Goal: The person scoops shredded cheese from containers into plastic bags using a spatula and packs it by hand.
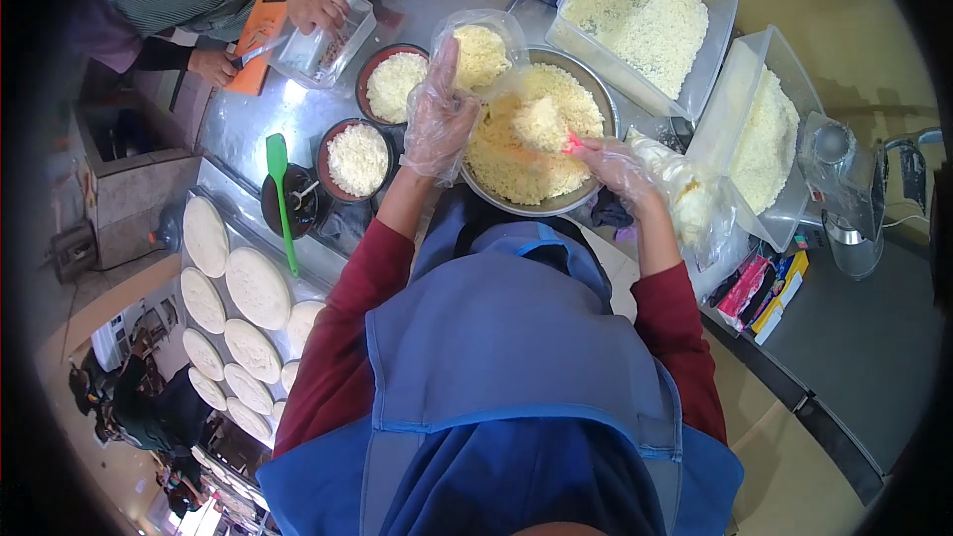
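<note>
My left hand [444, 124], in a clear plastic glove, grips a round clear plastic container [520, 38] with pale grated cheese [480, 58] in it. It is held over the left rim of a large metal bowl [608, 104] of grated cheese. Also gloved, my right hand [617, 167] is closed on a pink-handled spoon [573, 143]. A heap of cheese [542, 125] covers the spoon's head above the bowl. Two dark bowls of white shreds, an upper bowl [365, 69] and a lower bowl [323, 161], stand left of my left hand.
Two clear tubs of pale shreds, a back tub [723, 25] and a front tub [717, 124], stand right. A green spatula [279, 189] rests across a dark bowl [268, 206]. Flat dough rounds [258, 288] lie lower left. A co-worker's hand [213, 67] holds a knife [260, 50] over an orange board [253, 77].
</note>
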Tool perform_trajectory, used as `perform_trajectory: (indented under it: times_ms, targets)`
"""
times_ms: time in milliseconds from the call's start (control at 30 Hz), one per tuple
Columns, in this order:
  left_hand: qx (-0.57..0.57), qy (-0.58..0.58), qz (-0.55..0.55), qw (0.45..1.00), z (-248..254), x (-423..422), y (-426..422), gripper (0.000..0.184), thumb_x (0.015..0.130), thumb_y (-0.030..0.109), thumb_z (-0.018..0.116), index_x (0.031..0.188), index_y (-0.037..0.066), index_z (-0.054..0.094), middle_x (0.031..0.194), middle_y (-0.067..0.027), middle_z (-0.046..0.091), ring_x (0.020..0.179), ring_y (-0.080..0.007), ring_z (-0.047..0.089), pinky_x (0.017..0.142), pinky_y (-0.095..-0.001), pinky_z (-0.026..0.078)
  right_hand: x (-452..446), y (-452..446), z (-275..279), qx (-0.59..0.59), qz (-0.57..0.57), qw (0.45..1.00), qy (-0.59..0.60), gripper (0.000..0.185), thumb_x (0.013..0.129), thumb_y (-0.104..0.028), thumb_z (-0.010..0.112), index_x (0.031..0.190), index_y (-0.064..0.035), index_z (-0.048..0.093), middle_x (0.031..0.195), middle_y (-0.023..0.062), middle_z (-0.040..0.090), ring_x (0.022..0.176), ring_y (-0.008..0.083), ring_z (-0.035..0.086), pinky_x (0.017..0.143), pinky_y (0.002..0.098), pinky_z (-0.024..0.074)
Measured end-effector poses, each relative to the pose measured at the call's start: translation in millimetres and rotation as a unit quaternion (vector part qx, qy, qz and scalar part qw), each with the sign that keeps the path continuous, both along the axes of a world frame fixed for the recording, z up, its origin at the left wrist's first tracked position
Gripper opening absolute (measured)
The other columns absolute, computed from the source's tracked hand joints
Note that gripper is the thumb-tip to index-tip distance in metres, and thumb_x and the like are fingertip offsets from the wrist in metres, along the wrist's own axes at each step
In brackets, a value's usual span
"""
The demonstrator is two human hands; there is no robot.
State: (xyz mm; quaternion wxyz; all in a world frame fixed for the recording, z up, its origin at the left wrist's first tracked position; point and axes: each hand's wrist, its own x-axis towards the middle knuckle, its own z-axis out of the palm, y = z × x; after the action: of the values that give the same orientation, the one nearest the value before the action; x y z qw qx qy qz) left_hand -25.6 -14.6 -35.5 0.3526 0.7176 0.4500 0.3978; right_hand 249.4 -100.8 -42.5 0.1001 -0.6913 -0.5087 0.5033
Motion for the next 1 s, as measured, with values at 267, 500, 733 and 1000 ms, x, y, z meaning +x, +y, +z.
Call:
perform_trajectory:
  times_ms: [267, 500, 733, 1000]
  targets:
    - [0.021, 0.035, -0.004, 0.999, 6.2, 5.2, 1.2, 0.076, 0.073, 0.0, 0.056, 0.144, 0.0, 0.029, 0.146, -0.0235, 0.034, 0.135, -0.0357, 0.034, 0.111, -0.037, 0.028, 13.0, 10.3, 74.5, 0.078, 0.035, 0.996, -0.009, 0.044, 0.091, -0.042, 0.057, 0.117, -0.0062, 0.065, 0.106, 0.0146, 0.068, 0.095, 0.0201, 0.061, 0.086, 0.0314, 0.0451]
    - [0.031, 0.023, 0.007, 0.999, 9.9, 4.4, 3.6, 0.076, 0.073, 0.001, 0.058, 0.143, 0.0, 0.031, 0.145, -0.0233, 0.036, 0.134, -0.0356, 0.036, 0.11, -0.0366, 0.029, -31.4, 70.5, 76.1, 0.226, 0.126, 0.959, -0.116, 0.04, 0.093, -0.035, 0.053, 0.12, -0.0072, 0.062, 0.097, 0.0169, 0.067, 0.087, 0.0291, 0.063, 0.082, 0.0372, 0.0478]
    - [-0.017, -0.045, 0.026, 0.998, 3.4, -4.5, 10.1, 0.076, 0.074, 0.003, 0.06, 0.144, 0.003, 0.031, 0.146, -0.0219, 0.035, 0.133, -0.0337, 0.039, 0.109, -0.0366, 0.031, -114.2, 72.5, 52.6, 0.387, 0.183, 0.817, -0.387, 0.048, 0.085, -0.014, 0.051, 0.133, -0.0161, 0.051, 0.082, 0.0117, 0.062, 0.071, 0.0291, 0.063, 0.063, 0.0431, 0.05]
    - [-0.018, -0.079, 0.034, 0.996, -5.8, -7.9, 14.0, 0.077, 0.074, 0.002, 0.06, 0.145, 0.005, 0.031, 0.148, -0.0192, 0.034, 0.136, -0.0309, 0.035, 0.109, -0.0346, 0.03, -82.8, 36.1, 106.8, 0.374, 0.078, 0.85, -0.363, 0.045, 0.084, -0.013, 0.052, 0.13, -0.0162, 0.053, 0.072, 0.013, 0.06, 0.063, 0.0289, 0.061, 0.056, 0.0417, 0.0492]
